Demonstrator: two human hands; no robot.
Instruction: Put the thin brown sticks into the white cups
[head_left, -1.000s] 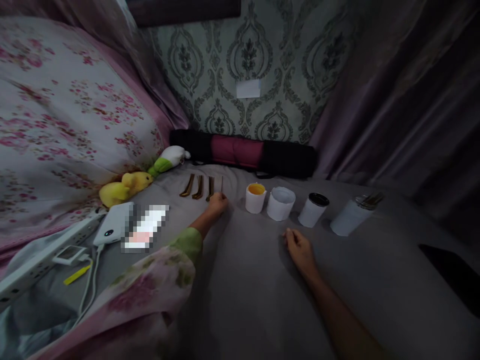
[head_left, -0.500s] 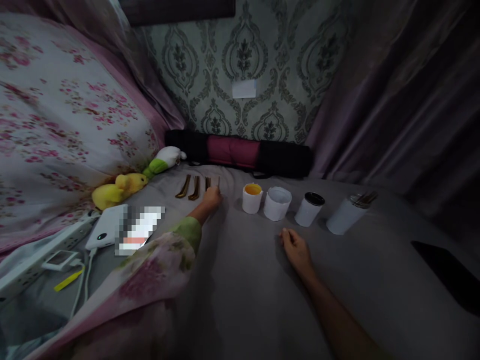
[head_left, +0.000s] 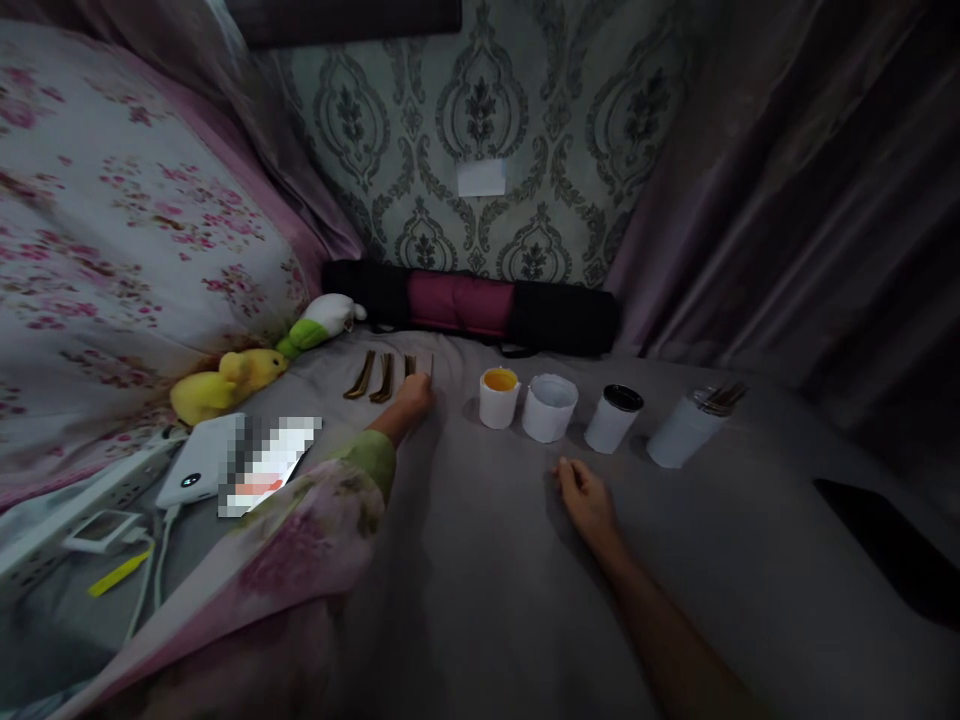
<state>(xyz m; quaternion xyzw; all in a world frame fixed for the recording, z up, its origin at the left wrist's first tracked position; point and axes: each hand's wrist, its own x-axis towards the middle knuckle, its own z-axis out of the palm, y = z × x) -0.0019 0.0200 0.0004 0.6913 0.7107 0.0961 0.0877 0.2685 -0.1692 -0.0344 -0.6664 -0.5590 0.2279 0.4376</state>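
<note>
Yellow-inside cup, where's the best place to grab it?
Wrap the yellow-inside cup around its white side, probably from the near side: it stands upright and round, and the wider white cup crowds its right.

On the bed, before the long bag: cutlery toward its left end, cups in a row toward its right. Left hand touching the cutlery; right hand farther forward, before the cups. Stuffed toys left of the bag.
</note>
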